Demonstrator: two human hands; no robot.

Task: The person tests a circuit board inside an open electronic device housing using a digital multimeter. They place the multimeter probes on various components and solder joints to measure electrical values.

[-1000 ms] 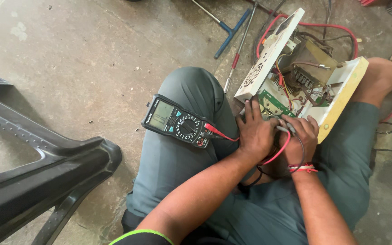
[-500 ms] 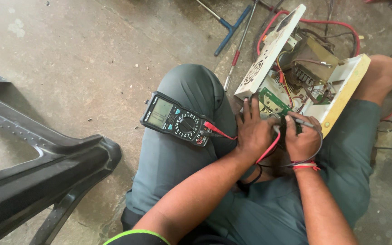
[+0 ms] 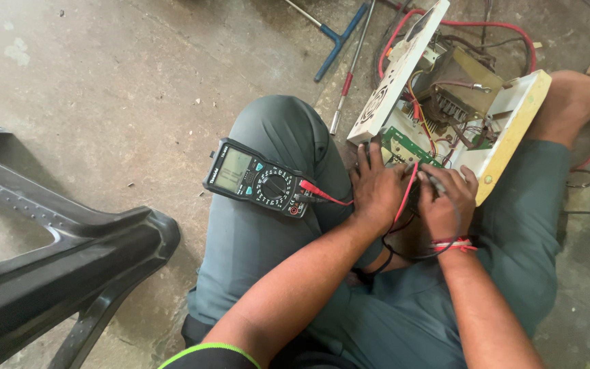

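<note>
I sit on the floor with a black multimeter (image 3: 257, 179) lying on my left thigh. An opened white appliance casing (image 3: 513, 130) stands between my legs, showing a transformer (image 3: 455, 82) and a green circuit board (image 3: 404, 145). My left hand (image 3: 377, 190) lies on the board's near edge. The red probe lead (image 3: 404, 198) runs from the meter, under that hand and up along its thumb, which seems to pinch it. My right hand (image 3: 448, 205), with a red thread band at the wrist, is closed on a dark probe next to the board.
A black plastic chair (image 3: 56, 266) lies tipped at the left. A blue T-handled tool (image 3: 336, 37) and a long screwdriver (image 3: 349, 68) lie on the concrete beyond my knee. Red cable (image 3: 500, 29) loops behind the casing. More wires lie at the right.
My right hand has shifted slightly up toward the circuit board with its probe. My left hand and the multimeter have stayed in place.
</note>
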